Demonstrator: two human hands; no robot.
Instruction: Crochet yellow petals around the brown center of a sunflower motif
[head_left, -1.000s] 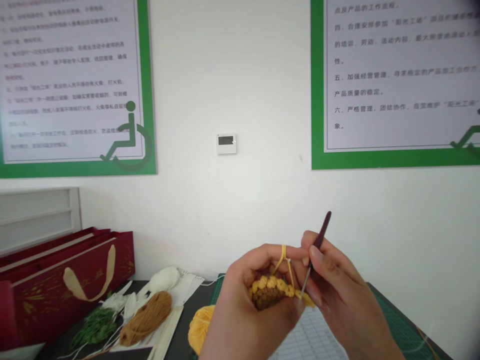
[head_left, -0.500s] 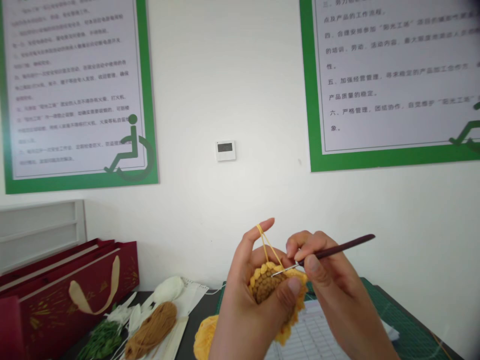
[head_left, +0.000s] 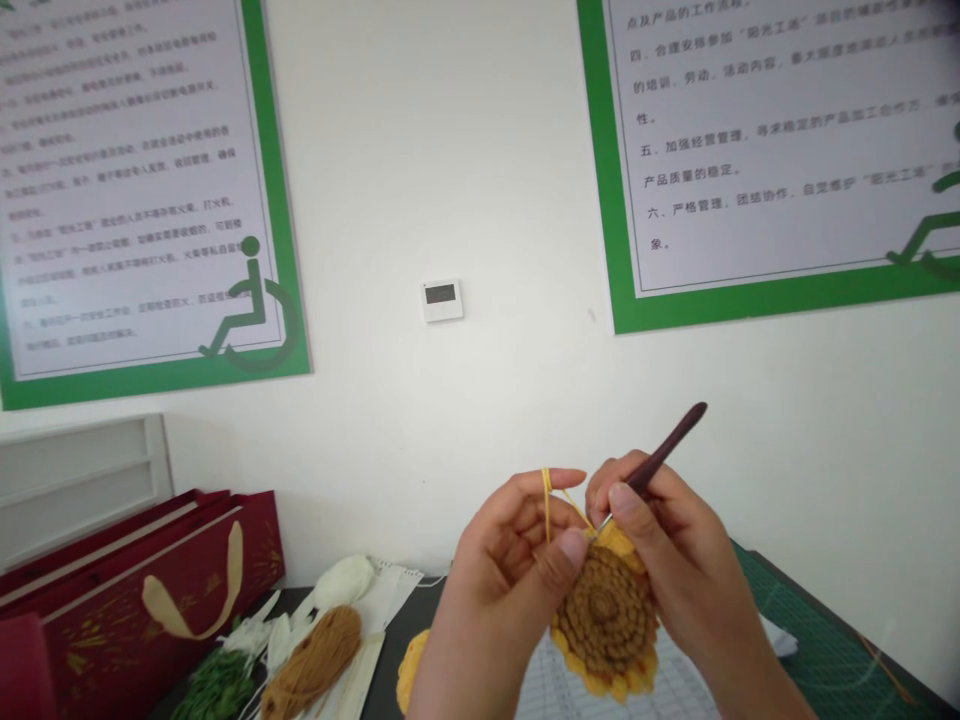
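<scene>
A round crochet piece [head_left: 604, 610], brown in the middle with a yellow scalloped edge, hangs between my hands with its brown face toward me. My left hand [head_left: 517, 570] pinches its upper left rim under the thumb. Yellow yarn [head_left: 547, 505] loops around the raised left index finger and runs down to the work. In my right hand [head_left: 664, 540] is a crochet hook [head_left: 671, 445] with a dark purple handle, held near its metal shaft. The hook's tip meets the yellow edge beside my left thumb; the exact stitch is hidden.
Left on the dark table lie a brown yarn skein [head_left: 315, 665], a white yarn ball [head_left: 345, 580], green yarn [head_left: 217, 685] and a yellow yarn ball [head_left: 411, 670]. Maroon gift bags [head_left: 142, 620] stand behind. Below my hands are a printed sheet [head_left: 547, 680] and a green cutting mat [head_left: 817, 640].
The crochet piece has turned so its brown face shows fully. The hook has tilted steeper, its tip now at the edge near my left thumb. My left index finger has lowered.
</scene>
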